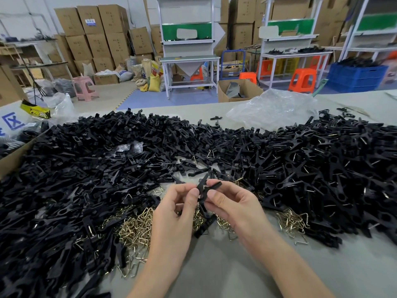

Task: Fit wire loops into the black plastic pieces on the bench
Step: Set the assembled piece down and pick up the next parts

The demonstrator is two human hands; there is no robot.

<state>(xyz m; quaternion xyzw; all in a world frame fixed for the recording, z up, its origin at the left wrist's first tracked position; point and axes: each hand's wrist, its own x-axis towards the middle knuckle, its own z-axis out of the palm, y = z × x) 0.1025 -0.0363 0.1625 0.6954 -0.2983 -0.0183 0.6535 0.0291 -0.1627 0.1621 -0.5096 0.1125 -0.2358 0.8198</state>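
The left hand and the right hand are close together above the near middle of the grey bench top. Both are partly closed. The thumb and curled fingers of each hand pinch the small black plastic pieces held between them. There seem to be two pieces, crossed: one points up and far, the other points to the right over the right thumb. I cannot tell if a wire loop is already in the hands, because the fingers hide the lower part.

Directly under and around the hands lies a heap of brass-coloured triangular wire loops. It spreads to the left of the left wrist, and a smaller part is to the right. A few single loops also lie among the black parts, farther from the hands.

A very large heap of loose black plastic pieces covers the bench from the left edge to the right edge, beyond and beside the hands. In the right part of this heap many pieces show a thin bit of metal wire.

On the far right side of the bench is a crumpled clear plastic bag. At the left edge stands a brown cardboard box, touching the black heap. Far behind are stacked cardboard cartons, white work tables and orange plastic stools.
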